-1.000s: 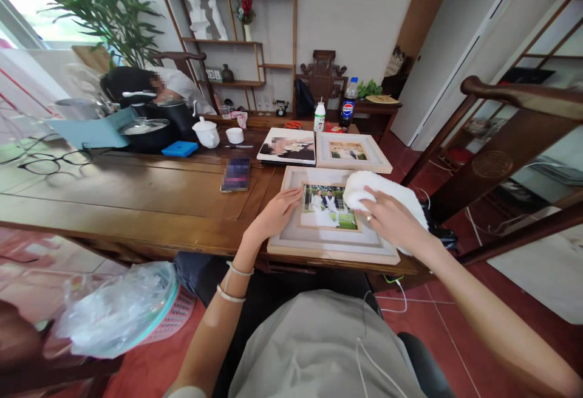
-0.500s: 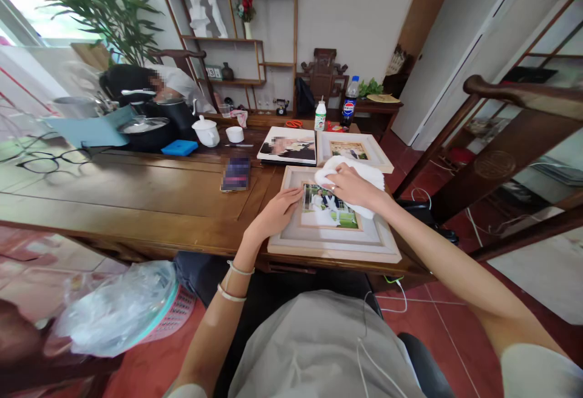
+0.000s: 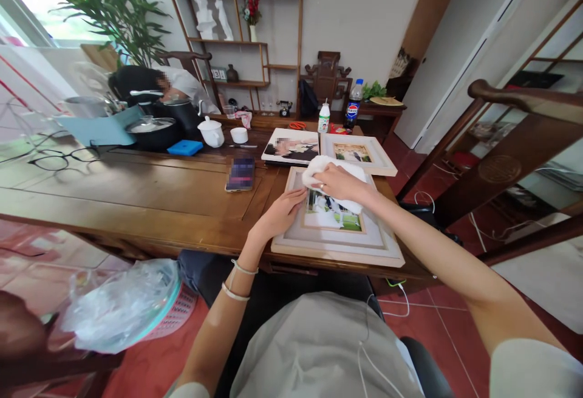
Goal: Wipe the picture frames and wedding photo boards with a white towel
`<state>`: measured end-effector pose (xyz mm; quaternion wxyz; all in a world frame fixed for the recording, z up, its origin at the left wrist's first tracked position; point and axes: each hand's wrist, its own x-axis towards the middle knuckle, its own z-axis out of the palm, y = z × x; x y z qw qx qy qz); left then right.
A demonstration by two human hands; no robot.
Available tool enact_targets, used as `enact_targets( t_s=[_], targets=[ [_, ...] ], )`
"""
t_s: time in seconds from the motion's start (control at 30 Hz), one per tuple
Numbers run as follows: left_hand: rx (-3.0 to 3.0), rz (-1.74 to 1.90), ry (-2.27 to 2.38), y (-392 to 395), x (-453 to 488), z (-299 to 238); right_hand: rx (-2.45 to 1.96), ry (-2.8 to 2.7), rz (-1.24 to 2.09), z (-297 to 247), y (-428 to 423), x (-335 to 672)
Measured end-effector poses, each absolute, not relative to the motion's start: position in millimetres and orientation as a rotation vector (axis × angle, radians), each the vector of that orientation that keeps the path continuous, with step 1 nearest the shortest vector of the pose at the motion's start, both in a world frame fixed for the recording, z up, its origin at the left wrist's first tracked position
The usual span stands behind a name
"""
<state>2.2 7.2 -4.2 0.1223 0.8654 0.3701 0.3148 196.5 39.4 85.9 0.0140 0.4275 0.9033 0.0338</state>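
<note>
A pale wooden picture frame (image 3: 337,252) with a photo of people on grass lies flat at the table's front edge. My right hand (image 3: 337,182) is closed on a white cloth (image 3: 314,167) and presses it onto the upper part of the frame, covering some of the photo. On the frame's left side, my left hand (image 3: 283,211) lies flat with its fingers stretched out. Just behind are a second light frame (image 3: 382,158) and a flat photo panel (image 3: 291,146), side by side.
A phone (image 3: 240,174) lies left of the frames. Farther back stand a white lidded pot (image 3: 211,132), a white cup (image 3: 239,135), a white bottle (image 3: 323,118) and a cola bottle (image 3: 353,106). Another person (image 3: 182,88) leans over at the far left. A wooden chair (image 3: 505,137) is right.
My right hand has slid the cloth leftward along the top of the frame, towards my left hand. My left hand stays on the frame's left side. The view has shifted slightly.
</note>
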Motion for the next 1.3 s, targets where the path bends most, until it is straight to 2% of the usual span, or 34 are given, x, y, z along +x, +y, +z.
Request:
enact_targets(
  t_s=[0.27,0.47,0.6,0.73,0.87,1.17,1.3],
  targets=[
    [2.497,0.919,1.089,5.5,1.2,-3.2,1.51,2.682,0.171,105.3,28.9,284.0],
    [2.421,0.96,1.13,0.8,3.6,2.2,1.817,2.674,0.702,130.4,14.8,308.5],
    [2.373,1.001,1.162,-0.5,5.8,7.0,1.571,2.782,0.91,117.0,8.3,270.6],
    [2.393,1.002,1.188,2.4,8.4,8.4,1.307,2.809,0.688,82.3,14.3,230.4],
    [2.407,1.002,1.179,7.4,10.7,6.0,1.224,2.842,0.528,55.9,10.4,208.3],
    [2.385,1.019,1.191,9.7,12.0,1.0,1.099,2.955,0.275,68.5,-67.5,191.5],
    [2.431,0.969,1.193,7.5,11.7,2.4,1.074,3.009,0.273,60.9,-110.3,189.9]
  ],
)
